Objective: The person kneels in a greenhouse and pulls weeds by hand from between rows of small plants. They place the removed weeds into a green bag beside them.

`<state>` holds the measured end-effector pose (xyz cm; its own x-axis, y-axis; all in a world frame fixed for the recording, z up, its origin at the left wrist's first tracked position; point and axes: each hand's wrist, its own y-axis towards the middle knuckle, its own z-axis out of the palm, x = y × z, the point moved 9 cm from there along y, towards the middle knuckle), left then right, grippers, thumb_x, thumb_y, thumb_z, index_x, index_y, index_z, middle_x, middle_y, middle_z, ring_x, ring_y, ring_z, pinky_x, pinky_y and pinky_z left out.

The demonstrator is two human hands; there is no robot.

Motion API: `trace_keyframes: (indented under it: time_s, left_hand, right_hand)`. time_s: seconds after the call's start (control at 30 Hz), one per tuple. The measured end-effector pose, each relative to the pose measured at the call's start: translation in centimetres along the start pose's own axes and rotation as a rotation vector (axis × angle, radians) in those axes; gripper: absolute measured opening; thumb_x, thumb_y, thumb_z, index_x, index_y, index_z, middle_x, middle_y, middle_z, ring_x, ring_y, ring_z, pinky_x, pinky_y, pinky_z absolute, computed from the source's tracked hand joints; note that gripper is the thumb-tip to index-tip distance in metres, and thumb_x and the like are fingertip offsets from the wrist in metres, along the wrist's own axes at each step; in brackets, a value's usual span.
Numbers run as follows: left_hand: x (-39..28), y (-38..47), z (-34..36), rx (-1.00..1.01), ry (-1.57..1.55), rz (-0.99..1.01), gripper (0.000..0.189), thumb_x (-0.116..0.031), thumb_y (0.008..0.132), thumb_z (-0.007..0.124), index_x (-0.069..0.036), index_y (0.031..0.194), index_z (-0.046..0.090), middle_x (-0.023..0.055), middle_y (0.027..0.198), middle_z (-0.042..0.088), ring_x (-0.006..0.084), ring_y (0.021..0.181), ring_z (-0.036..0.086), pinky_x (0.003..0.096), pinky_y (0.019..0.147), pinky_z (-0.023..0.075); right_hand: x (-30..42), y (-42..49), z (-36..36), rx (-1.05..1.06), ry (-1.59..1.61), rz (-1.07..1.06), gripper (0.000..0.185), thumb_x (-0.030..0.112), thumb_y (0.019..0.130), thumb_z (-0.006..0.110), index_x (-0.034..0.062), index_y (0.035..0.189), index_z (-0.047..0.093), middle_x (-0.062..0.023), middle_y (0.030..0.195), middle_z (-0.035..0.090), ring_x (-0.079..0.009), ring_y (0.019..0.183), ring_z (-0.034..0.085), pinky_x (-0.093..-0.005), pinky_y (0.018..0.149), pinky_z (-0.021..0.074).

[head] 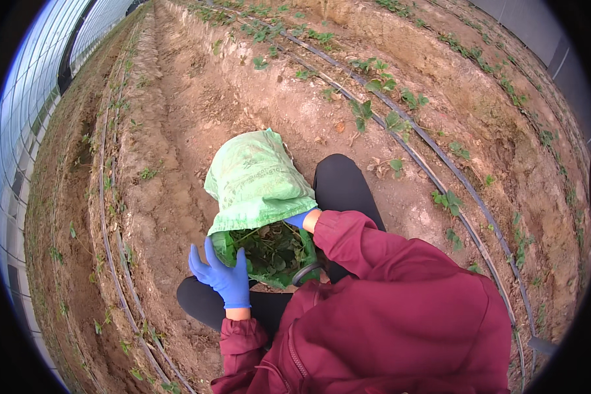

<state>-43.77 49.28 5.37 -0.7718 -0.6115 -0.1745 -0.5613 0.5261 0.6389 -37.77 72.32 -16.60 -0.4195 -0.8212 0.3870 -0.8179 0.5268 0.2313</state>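
A green woven plastic sack (258, 177) lies on the soil between my knees, its mouth facing me. Cut leaves and stems (276, 246) fill the part I can see inside. My left hand (221, 273), in a blue glove, is at the left edge of the sack's mouth with its fingers spread; whether it touches the rim is hard to tell. My right hand (299, 217), gloved in blue too, reaches in under the upper rim at the right, and its fingers are hidden by the sack. A dark curved handle or ring (306, 272) shows at the mouth's lower right.
Raised soil beds with small green plants (362, 113) run along both sides of the furrow. Black drip-irrigation hoses (436, 147) lie on the right bed, and more hoses (106, 231) lie on the left. The greenhouse's translucent wall (17, 147) stands at the far left.
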Motion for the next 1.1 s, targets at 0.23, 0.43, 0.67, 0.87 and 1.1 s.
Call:
trace_keyframes:
  time_s: [0.23, 0.43, 0.67, 0.87, 1.1]
  left_hand:
    - [0.3, -2.3, 7.2, 0.255, -0.434, -0.193, 0.085, -0.01, 0.074, 0.073, -0.001, 0.144, 0.027, 0.0292, 0.128, 0.051, 0.0432, 0.116, 0.052, 0.0458, 0.097, 0.0416]
    - [1.3, -4.2, 9.0, 0.41, -0.724, -0.32, 0.034, -0.01, 0.088, 0.057, 0.002, 0.12, 0.052, 0.0174, 0.108, 0.062, 0.0269, 0.099, 0.06, 0.035, 0.089, 0.0446]
    - [0.0, -2.4, 6.5, 0.276, -0.64, -0.377, 0.048, -0.005, 0.085, 0.055, 0.005, 0.131, 0.043, 0.0192, 0.122, 0.053, 0.0287, 0.113, 0.052, 0.0381, 0.099, 0.0385]
    - [-10.2, 1.4, 0.1, -0.039, -0.321, 0.083, 0.05, -0.009, 0.085, 0.054, 0.0, 0.132, 0.045, 0.0192, 0.127, 0.047, 0.0363, 0.12, 0.042, 0.049, 0.102, 0.0314]
    - [-23.9, 1.4, 2.9, 0.219, -0.604, 0.469, 0.03, -0.006, 0.08, 0.059, -0.006, 0.11, 0.06, 0.0134, 0.117, 0.052, 0.0346, 0.111, 0.045, 0.0485, 0.097, 0.0334]
  right_hand:
    - [2.2, -0.6, 2.7, -0.114, -0.064, 0.107, 0.032, 0.02, 0.093, 0.046, 0.0067, 0.118, 0.061, -0.0156, 0.13, 0.055, -0.0312, 0.116, 0.055, -0.0399, 0.1, 0.0424]
    - [3.6, 4.8, 10.3, 0.035, 0.387, 0.14, 0.036, 0.027, 0.088, 0.051, 0.0061, 0.115, 0.063, -0.0183, 0.12, 0.061, -0.0342, 0.106, 0.06, -0.0406, 0.091, 0.0462]
    - [4.6, 1.7, 5.1, -0.107, 0.612, 0.411, 0.023, 0.013, 0.085, 0.052, -0.0003, 0.098, 0.065, -0.0243, 0.102, 0.063, -0.0409, 0.093, 0.06, -0.0456, 0.079, 0.0487]
    - [7.0, -5.1, -13.1, -0.071, 0.805, 0.028, 0.027, 0.01, 0.081, 0.054, 0.0002, 0.105, 0.062, -0.0229, 0.1, 0.063, -0.041, 0.094, 0.06, -0.0449, 0.083, 0.0478]
    - [-4.8, -17.4, -26.7, -0.488, 0.444, 0.189, 0.015, 0.004, 0.082, 0.056, 0.007, 0.095, 0.061, -0.011, 0.088, 0.059, -0.032, 0.083, 0.061, -0.0389, 0.07, 0.0502]
